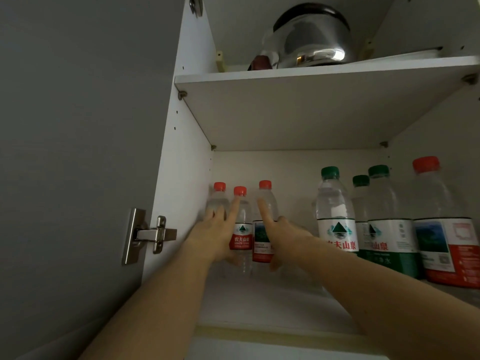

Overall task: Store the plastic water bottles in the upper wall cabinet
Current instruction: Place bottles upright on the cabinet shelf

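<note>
Both hands reach into the cabinet's (187, 178) back-left corner, left hand (215, 229) spread against two small red-capped bottles (240, 229), right hand (283, 232) flat-fingered on a third (265, 203); full, light, slick, thin-walled, they seem best gripped mid-body.

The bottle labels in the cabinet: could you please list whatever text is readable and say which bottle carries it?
"农夫山": middle small red-capped bottle.
"夫山泉": front large green-capped bottle.
"山泉", "水": second large green-capped bottle.
Fine print and QR code on large red-capped bottle: unreadable.
</note>
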`<state>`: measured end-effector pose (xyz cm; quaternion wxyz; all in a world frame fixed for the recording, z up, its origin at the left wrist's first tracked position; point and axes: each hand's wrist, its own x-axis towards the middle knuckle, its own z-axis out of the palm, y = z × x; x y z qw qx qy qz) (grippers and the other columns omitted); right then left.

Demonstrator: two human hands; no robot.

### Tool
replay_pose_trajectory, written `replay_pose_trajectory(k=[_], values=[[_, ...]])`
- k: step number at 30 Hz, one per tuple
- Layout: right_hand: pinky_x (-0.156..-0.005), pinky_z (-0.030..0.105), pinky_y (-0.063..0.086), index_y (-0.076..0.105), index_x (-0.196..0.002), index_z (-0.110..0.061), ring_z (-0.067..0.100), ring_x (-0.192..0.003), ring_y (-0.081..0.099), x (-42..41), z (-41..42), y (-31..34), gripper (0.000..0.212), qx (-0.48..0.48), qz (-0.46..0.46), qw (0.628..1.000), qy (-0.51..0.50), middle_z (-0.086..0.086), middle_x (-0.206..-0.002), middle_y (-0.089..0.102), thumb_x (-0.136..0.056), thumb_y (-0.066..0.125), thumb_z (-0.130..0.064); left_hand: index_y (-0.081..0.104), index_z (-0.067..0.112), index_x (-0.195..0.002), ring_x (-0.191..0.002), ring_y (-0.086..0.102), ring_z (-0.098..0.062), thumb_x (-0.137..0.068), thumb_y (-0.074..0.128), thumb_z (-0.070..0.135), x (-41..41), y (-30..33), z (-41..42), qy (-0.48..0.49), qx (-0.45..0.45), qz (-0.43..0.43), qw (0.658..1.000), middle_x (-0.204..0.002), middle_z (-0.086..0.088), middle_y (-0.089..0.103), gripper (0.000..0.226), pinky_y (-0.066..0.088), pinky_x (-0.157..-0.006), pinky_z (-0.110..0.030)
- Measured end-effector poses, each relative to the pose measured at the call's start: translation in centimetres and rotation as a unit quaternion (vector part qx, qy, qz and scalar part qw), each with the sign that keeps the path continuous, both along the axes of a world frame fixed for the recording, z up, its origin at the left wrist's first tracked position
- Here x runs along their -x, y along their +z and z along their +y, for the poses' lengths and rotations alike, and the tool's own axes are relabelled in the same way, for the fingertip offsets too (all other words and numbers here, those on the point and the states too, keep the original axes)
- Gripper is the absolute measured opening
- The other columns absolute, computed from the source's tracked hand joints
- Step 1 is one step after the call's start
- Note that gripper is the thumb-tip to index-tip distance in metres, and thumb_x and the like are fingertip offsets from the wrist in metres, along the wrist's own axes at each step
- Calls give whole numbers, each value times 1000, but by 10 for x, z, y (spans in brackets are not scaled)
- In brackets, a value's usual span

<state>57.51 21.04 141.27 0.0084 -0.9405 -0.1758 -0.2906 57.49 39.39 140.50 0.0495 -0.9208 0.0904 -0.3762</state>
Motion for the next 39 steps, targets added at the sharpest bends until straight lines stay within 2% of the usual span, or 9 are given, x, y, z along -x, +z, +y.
replay_pose_trajectory(k=[6,9,12,18,26,30,34,36,39], values=[[-101,56,49,-29,-155,-21,41,-132,47,-8,0,-2,148,63,-21,996,-64,27,-148,42,-71,92,-31,-16,12,-159,-138,32,-35,-68,62,88,2,-1,-9,112,-126,-91,982,-153,-17,29,142,35,-112,-49],[-103,56,48,-31,-154,-17,42,-137,40,-12,-1,-3,145,85,-27,992,-89,29,-152,35,-74,88,-39,-17,9,-159,-145,22,-39,-73,53,90,-1,-1,-13,157,-165,-93,969,-161,-16,19,137,27,-116,-52],[-103,54,49,-30,-154,-12,45,-143,32,-15,2,-4,145,108,-49,987,-112,32,-155,29,-75,87,-45,-21,11,-158,-152,6,-41,-74,51,91,-4,1,-14,186,-154,-61,969,-167,-14,5,137,16,-121,-58],[-105,52,48,-23,-157,-7,46,-148,19,-14,0,-5,144,129,-92,980,-121,31,-158,20,-73,88,-47,-27,13,-157,-154,-7,-45,-74,53,90,-10,1,-20,230,-130,-30,964,-168,-17,-8,138,6,-123,-62],[-105,51,47,-18,-158,-6,45,-146,26,-5,1,-9,139,109,-100,982,-116,30,-156,24,-75,88,-41,-27,14,-157,-153,-4,-44,-74,53,89,-9,-1,-20,234,-128,-36,963,-168,-17,-8,138,9,-124,-61],[-103,50,47,-12,-159,-7,44,-142,32,1,3,-8,131,96,-92,985,-113,29,-154,28,-78,85,-40,-14,16,-161,-152,7,-42,-77,59,83,-5,-3,-19,198,-109,-56,972,-167,-15,3,130,21,-121,-57],[-99,49,49,24,-152,-8,37,-129,46,24,-1,0,83,18,-96,994,-39,20,-143,44,-87,74,-17,15,21,-160,-148,23,-33,-90,61,61,7,-7,-14,103,-50,-113,987,-163,-9,22,93,38,-112,-47],[-99,48,51,38,-144,-11,34,-125,49,42,-9,2,63,6,-122,992,-4,15,-138,48,-89,69,-13,31,18,-155,-143,33,-30,-95,64,46,14,-8,-13,41,14,-128,991,-158,-8,34,74,44,-108,-44],[-96,44,52,44,-139,-15,29,-123,49,75,-22,-2,53,-7,-167,985,51,10,-136,48,-91,66,-16,48,14,-141,-133,44,-28,-97,62,28,25,-6,-20,-31,146,-174,973,-146,-10,45,48,48,-102,-41]])
